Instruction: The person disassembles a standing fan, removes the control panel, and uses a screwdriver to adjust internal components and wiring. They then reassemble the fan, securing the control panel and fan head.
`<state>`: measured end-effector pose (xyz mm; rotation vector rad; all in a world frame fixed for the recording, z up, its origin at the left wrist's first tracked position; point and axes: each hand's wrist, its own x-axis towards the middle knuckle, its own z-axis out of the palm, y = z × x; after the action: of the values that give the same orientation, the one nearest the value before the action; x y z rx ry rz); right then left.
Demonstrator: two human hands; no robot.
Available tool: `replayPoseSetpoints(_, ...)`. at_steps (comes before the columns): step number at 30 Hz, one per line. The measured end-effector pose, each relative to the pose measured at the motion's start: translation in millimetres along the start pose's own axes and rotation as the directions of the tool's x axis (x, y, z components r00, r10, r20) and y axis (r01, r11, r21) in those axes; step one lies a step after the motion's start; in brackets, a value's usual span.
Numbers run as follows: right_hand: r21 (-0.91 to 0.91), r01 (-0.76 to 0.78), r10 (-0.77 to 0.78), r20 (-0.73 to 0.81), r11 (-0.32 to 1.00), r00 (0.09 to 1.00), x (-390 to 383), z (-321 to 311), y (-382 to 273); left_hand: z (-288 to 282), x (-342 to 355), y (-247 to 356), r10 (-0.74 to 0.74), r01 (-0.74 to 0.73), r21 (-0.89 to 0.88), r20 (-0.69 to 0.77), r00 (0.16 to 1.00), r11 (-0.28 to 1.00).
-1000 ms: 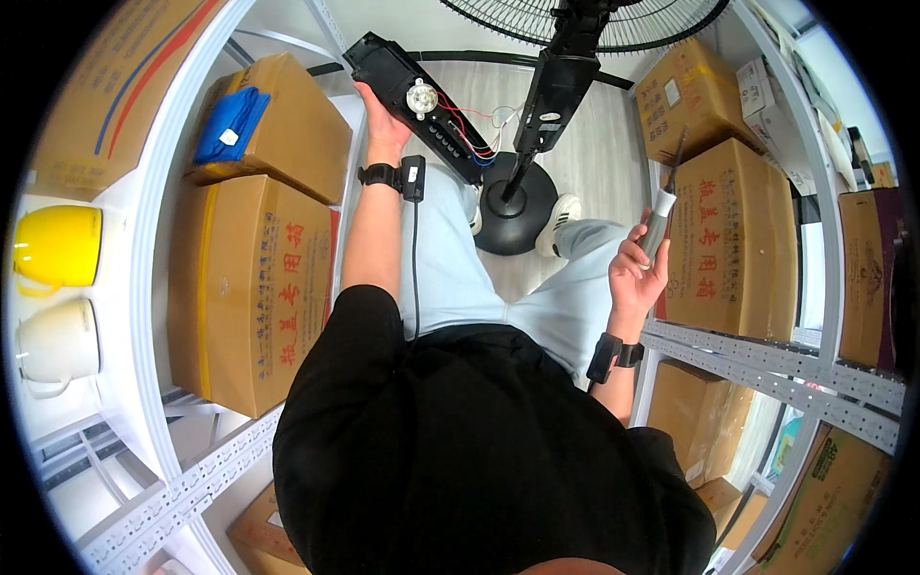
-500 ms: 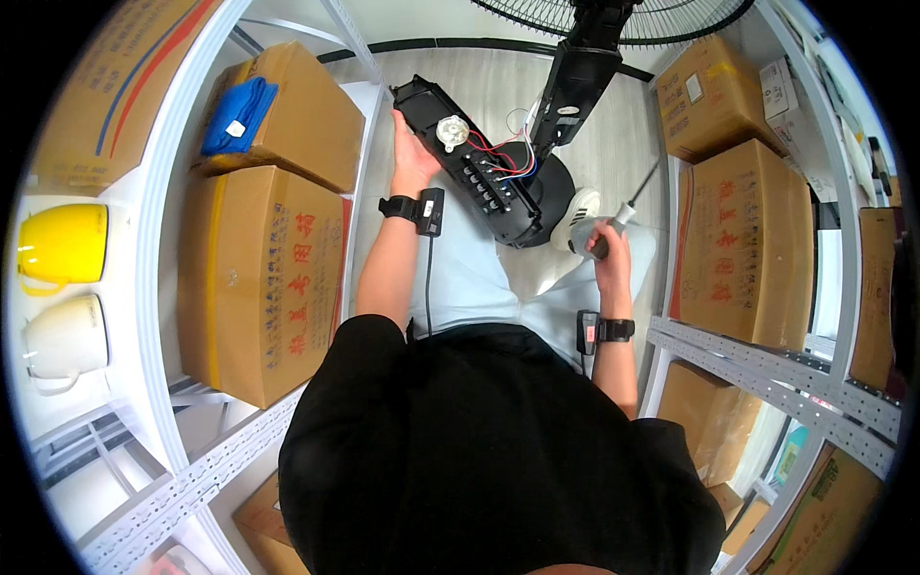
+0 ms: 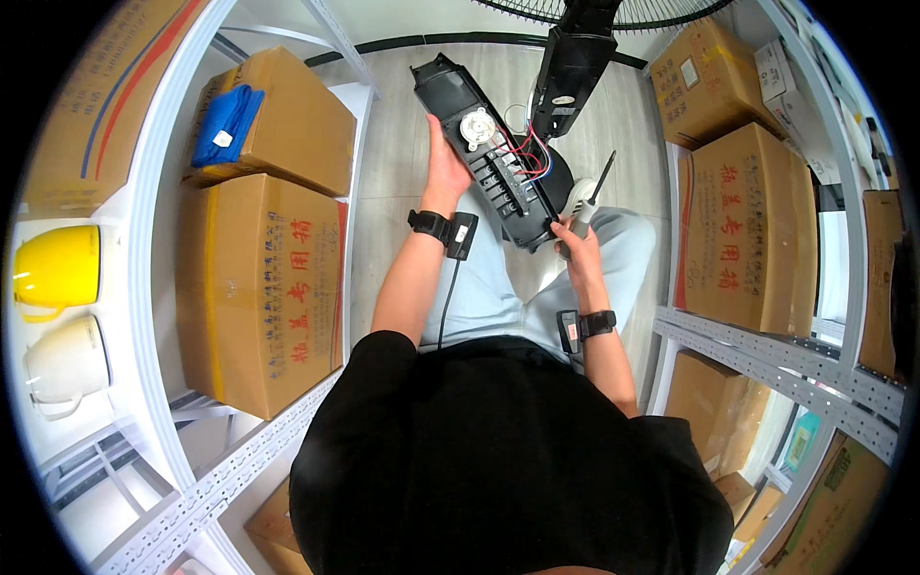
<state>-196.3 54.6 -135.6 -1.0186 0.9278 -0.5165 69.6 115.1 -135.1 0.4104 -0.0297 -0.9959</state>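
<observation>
My left hand [image 3: 447, 165] grips the left edge of a long black fan control housing [image 3: 450, 99], held tilted above my knees with its inner side facing up. Inside it sit a round whitish timer-like part [image 3: 477, 128] and a row of black push switches [image 3: 500, 184]. Red, blue and white wires [image 3: 533, 161] run from it toward the black fan post [image 3: 573, 72]. In my right hand [image 3: 581, 255] is a screwdriver [image 3: 603, 180] with a grey handle, its shaft pointing up and away. My right thumb touches the housing's lower right corner.
A fan's wire guard [image 3: 661, 13] is at the top, and its dark round base [image 3: 553, 182] shows partly behind the housing. Shelves with cardboard boxes [image 3: 264, 287] flank me on both sides. A yellow mug [image 3: 59, 268] and a white mug [image 3: 69, 359] stand at far left.
The housing has shifted a little to the right with my left hand. My right hand has come left with the screwdriver and now touches the housing's lower corner.
</observation>
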Motion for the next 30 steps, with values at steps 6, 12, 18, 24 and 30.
replayPoseSetpoints(6, -0.324, -0.038, 0.011, -0.085, 0.945, 0.996, -14, 1, 7, -22, -8, -32, -0.172, 0.175, -0.055, 0.067, 0.983, 0.983)
replayPoseSetpoints(12, -0.716, 0.133, -0.248, -0.057, 0.686, 0.967, -24, -14, -13, -25, 1, -40, -0.142, 0.14, 0.087, 0.012, 0.99, 0.986)
replayPoseSetpoints(18, -0.824, 0.237, -0.328, 0.066, 0.514, 0.943, -29, 13, -56, -22, 10, -41, -0.215, 0.206, 0.121, 0.064, 0.974, 0.971)
replayPoseSetpoints(24, -0.815, 0.315, -0.316, 0.171, 0.486, 0.933, -47, 42, -69, -27, 7, -40, -0.189, 0.18, 0.157, 0.042, 0.981, 0.971)
replayPoseSetpoints(30, -0.771, 0.284, -0.275, 0.147, 0.569, 0.95, -58, 49, -63, -26, 4, -45, -0.174, 0.165, 0.162, 0.043, 0.984, 0.973)
